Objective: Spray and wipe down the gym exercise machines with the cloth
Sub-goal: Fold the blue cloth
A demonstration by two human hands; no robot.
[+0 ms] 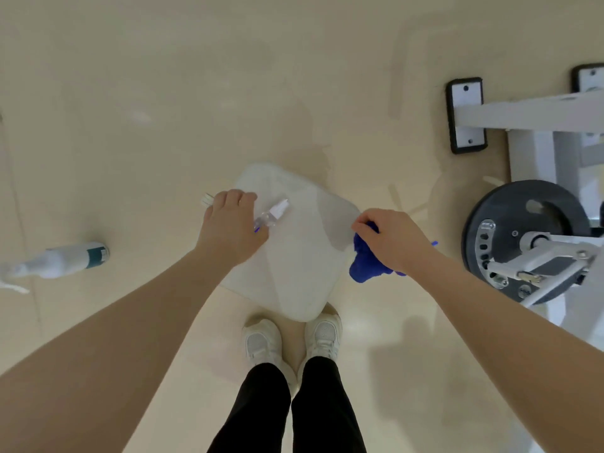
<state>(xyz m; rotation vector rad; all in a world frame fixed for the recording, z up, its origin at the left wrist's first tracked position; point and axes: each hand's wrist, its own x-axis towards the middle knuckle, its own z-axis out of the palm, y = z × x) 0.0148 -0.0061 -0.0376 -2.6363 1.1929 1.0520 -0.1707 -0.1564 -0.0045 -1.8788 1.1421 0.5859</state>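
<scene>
Over white scale (304, 256), hands grip unlabelled sprayer (273, 215) and blue cloth (366, 259)

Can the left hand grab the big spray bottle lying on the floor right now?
Probably not yet: the left hand already holds a small spray bottle, and the big bottle lies well off to its left.

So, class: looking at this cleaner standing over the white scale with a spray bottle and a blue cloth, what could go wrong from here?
1. The white scale sits right at the shoes; a step forward could trip on it.
2. A second spray bottle lies on the floor, easy to kick or roll on.
3. Spray from the bottle in the left hand could miss and likely wet the smooth floor.
</scene>
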